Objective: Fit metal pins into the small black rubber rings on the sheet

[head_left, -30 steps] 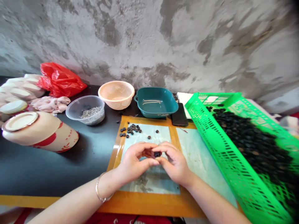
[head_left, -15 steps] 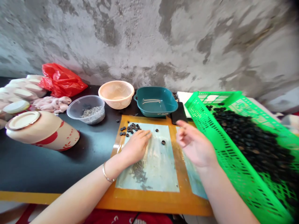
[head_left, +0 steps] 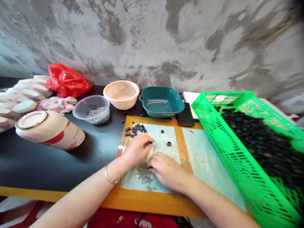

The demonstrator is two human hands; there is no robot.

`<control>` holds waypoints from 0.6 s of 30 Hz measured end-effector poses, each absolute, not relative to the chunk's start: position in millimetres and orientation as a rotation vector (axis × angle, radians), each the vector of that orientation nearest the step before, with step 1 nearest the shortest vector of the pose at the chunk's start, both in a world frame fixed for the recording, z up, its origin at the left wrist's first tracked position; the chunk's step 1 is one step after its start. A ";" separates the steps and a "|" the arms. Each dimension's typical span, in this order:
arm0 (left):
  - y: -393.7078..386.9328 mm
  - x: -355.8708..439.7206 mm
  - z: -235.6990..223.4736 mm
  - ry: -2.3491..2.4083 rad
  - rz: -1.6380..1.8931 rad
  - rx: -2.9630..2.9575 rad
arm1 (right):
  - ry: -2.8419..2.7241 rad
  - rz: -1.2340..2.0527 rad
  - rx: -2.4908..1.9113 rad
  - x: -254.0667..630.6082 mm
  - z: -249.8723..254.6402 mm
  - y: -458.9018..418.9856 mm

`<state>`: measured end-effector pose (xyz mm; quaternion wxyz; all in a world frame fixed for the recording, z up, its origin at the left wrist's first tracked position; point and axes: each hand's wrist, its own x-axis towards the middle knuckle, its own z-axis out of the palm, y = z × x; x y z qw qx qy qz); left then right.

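My left hand (head_left: pixel 136 148) rests on the pale mat (head_left: pixel 163 152), fingers curled, thumb and fingertip pinching a small black ring at its tip. My right hand (head_left: pixel 166 171) lies palm down beside it, its fingertips bent onto a little heap of small grey metal pins (head_left: pixel 143 172). A cluster of black rubber rings (head_left: pixel 136 129) lies at the mat's far left corner. Two single rings (head_left: pixel 168 143) sit loose further right.
A tilted green plastic basket (head_left: pixel 213 126) full of black rings fills the right side. Behind the mat stand a teal dish (head_left: pixel 161 103), a beige bowl (head_left: pixel 121 94), a clear tub of pins (head_left: pixel 92 110) and a dark phone (head_left: pixel 186 118). Overturned bowls (head_left: pixel 51 129) and a red bag (head_left: pixel 67 80) lie left.
My hands were together over the mat holding a black piece; they parted, a ring landed on the mat. Now the right hand has come down onto the pins, the left pinches a ring.
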<state>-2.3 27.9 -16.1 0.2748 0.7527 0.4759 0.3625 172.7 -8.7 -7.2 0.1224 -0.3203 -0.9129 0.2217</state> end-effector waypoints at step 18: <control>25.1 -7.7 -12.2 1.235 0.956 1.224 | -2.430 0.908 -1.059 186.9 -0.9 2.8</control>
